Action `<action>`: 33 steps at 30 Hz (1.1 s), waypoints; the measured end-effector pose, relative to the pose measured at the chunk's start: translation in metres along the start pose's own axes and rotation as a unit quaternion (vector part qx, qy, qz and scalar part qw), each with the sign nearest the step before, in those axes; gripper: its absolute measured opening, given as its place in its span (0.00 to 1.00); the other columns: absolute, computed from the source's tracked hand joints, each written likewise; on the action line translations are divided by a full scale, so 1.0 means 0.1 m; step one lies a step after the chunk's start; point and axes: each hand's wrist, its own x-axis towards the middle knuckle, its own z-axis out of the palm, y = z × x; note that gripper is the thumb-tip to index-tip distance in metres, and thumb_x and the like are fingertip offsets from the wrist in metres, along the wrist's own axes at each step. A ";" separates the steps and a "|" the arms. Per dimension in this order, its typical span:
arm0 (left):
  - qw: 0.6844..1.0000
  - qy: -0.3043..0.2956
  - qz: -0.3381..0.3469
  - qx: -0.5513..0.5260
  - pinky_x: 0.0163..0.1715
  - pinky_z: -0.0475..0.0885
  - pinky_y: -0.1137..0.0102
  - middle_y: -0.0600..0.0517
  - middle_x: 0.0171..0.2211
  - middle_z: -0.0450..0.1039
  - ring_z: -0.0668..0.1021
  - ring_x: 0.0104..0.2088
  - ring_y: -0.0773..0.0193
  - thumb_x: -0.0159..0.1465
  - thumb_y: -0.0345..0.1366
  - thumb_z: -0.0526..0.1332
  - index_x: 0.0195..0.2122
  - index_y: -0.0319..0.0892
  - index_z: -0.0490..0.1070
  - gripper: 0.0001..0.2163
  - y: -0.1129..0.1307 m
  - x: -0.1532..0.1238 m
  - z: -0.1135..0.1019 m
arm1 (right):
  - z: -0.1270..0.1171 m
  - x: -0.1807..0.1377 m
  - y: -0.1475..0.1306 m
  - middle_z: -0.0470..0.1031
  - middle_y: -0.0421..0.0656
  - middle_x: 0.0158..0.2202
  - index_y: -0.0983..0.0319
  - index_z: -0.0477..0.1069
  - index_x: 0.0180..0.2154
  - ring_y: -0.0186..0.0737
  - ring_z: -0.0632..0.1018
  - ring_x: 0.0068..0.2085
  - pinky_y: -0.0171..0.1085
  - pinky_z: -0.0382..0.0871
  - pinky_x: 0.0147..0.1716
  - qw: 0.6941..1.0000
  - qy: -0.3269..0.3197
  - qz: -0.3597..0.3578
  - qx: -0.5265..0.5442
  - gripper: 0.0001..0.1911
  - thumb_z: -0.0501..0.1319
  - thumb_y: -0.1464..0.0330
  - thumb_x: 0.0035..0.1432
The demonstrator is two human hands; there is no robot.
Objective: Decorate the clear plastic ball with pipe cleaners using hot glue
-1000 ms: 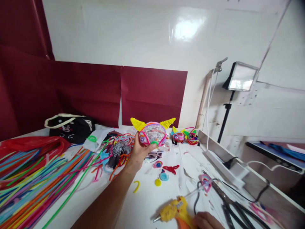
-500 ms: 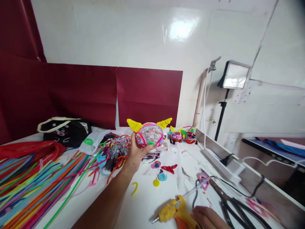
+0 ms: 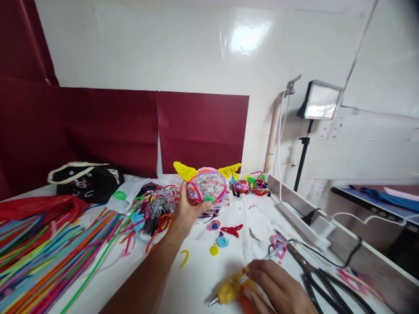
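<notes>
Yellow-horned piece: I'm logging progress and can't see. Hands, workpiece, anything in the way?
Left hand holding yellow-horned piece. Right hand on yellow glue gun, grip unclear. Scissors close to right hand; yellow disc and blue coil lie between hands.

One left hand [image 3: 189,213], one right hand [image 3: 279,285], one glue gun [image 3: 229,290]

One large toy [image 3: 208,183] with two yellow horns [image 3: 185,171], and two smaller toys [image 3: 240,186]. One pair of scissors [image 3: 303,261]. One yellow disc [image 3: 214,250], one blue coil [image 3: 222,241], one red piece [image 3: 232,230], one yellow hook [image 3: 186,259]. One black bag [image 3: 90,185], one red plastic bag [image 3: 72,206], one lamp [image 3: 324,101]. Pipe cleaners [image 3: 81,254]: too many to count.
</notes>
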 end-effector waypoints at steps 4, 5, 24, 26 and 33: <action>1.000 -0.015 0.000 -0.010 0.58 0.70 0.55 0.42 0.60 0.68 0.75 0.58 0.48 0.43 0.32 0.78 0.69 0.51 0.46 0.55 -0.01 -0.02 0.02 | -0.09 0.17 -0.04 0.81 0.47 0.41 0.60 0.73 0.45 0.39 0.84 0.40 0.31 0.80 0.40 1.000 0.016 0.015 0.020 0.07 0.58 0.69 0.66; 1.000 -0.014 -0.001 -0.011 0.58 0.70 0.55 0.42 0.61 0.68 0.75 0.58 0.48 0.43 0.32 0.78 0.69 0.51 0.46 0.55 -0.01 -0.03 0.03 | -0.11 0.22 -0.05 0.81 0.47 0.41 0.59 0.73 0.45 0.39 0.84 0.39 0.31 0.80 0.40 0.999 0.029 0.020 0.023 0.07 0.58 0.69 0.66; 0.994 -0.110 -0.012 -0.018 0.58 0.71 0.58 0.43 0.59 0.70 0.75 0.58 0.48 0.45 0.34 0.77 0.68 0.49 0.49 0.52 0.13 -0.27 0.26 | -0.43 1.24 0.39 0.78 0.48 0.46 0.60 0.74 0.46 0.46 0.79 0.43 0.42 0.74 0.38 0.856 0.179 0.326 0.358 0.25 0.70 0.53 0.51; 0.993 -0.113 -0.022 -0.017 0.58 0.70 0.56 0.42 0.59 0.70 0.75 0.58 0.47 0.45 0.35 0.77 0.68 0.48 0.51 0.51 0.12 -0.28 0.27 | -0.42 1.30 0.44 0.79 0.47 0.44 0.60 0.74 0.45 0.45 0.78 0.42 0.41 0.72 0.39 0.848 0.176 0.313 0.390 0.24 0.71 0.54 0.50; 0.992 -0.120 -0.029 -0.023 0.59 0.70 0.55 0.42 0.60 0.70 0.74 0.59 0.45 0.44 0.37 0.78 0.68 0.47 0.51 0.52 0.12 -0.32 0.32 | -0.33 1.37 0.55 0.79 0.42 0.37 0.59 0.76 0.40 0.41 0.77 0.39 0.38 0.71 0.36 0.821 0.183 0.297 0.452 0.20 0.71 0.54 0.51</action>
